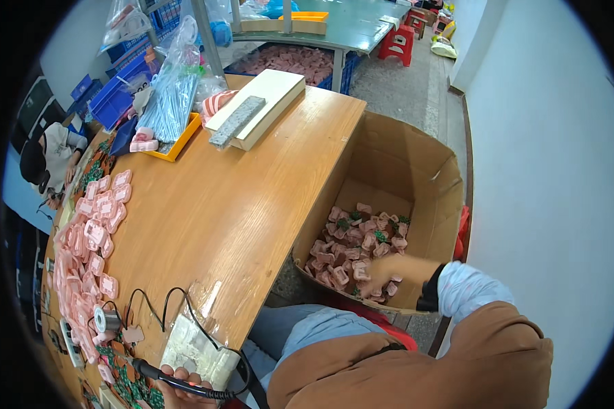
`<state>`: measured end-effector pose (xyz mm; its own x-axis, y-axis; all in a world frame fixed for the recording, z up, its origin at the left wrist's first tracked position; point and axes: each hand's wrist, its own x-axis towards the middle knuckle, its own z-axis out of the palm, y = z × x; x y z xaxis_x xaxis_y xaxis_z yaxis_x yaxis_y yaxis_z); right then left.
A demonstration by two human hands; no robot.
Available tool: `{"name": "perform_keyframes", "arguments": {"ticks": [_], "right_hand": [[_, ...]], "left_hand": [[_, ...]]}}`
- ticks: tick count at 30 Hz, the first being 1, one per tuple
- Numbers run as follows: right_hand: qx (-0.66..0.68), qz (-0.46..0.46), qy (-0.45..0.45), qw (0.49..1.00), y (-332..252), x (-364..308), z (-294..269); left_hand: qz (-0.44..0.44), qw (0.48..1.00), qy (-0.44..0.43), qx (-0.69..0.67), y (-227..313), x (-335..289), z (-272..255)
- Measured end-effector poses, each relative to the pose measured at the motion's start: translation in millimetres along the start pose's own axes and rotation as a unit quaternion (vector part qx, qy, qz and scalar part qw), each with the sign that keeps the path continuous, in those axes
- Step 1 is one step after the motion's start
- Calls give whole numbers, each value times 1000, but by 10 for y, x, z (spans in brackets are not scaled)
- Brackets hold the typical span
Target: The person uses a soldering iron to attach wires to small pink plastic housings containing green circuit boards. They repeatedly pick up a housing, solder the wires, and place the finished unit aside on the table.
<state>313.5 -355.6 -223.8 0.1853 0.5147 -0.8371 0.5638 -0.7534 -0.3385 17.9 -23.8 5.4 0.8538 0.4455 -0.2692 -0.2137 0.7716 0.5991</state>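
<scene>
At the far left a co-worker [48, 153] sits at the bench's [232, 198] end. Pink plastic parts [89, 252] lie in a long heap along the left edge of the bench, some mixed with small green boards [126, 385]. A solder spool [106, 319] stands among them, with black wires [164, 307] looping beside it. At the lower edge the left hand [181, 382] has its fingers [184, 375] closed round a soldering iron [177, 385], which lies across them just beside a white block [194, 347]. Further back on the bench sit an orange tray [177, 140] with a clear bag [174, 88] in it, and a white slab [259, 105] with a grey bar [237, 121] on top. To the right, beside the bench, a cardboard box [402, 163] stands open on the floor, with pink parts [358, 242] piled on its bottom. The right hand [389, 273] reaches down into the box among those parts; it is blurred, so I cannot tell whether its fingers are apart or together.
</scene>
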Motion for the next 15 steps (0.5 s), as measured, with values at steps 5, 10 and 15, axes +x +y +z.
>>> {"name": "perform_keyframes", "arguments": {"ticks": [5, 10, 15], "right_hand": [[-16, 67, 134, 989, -198, 366, 1110], [26, 62, 198, 978, -30, 486, 758], [-100, -42, 51, 993, -781, 175, -96]], "left_hand": [[-2, 1000, 0, 18, -27, 24, 44], [-38, 999, -18, 2, -64, 128, 136], [13, 997, 52, 48, -190, 243, 231]]}}
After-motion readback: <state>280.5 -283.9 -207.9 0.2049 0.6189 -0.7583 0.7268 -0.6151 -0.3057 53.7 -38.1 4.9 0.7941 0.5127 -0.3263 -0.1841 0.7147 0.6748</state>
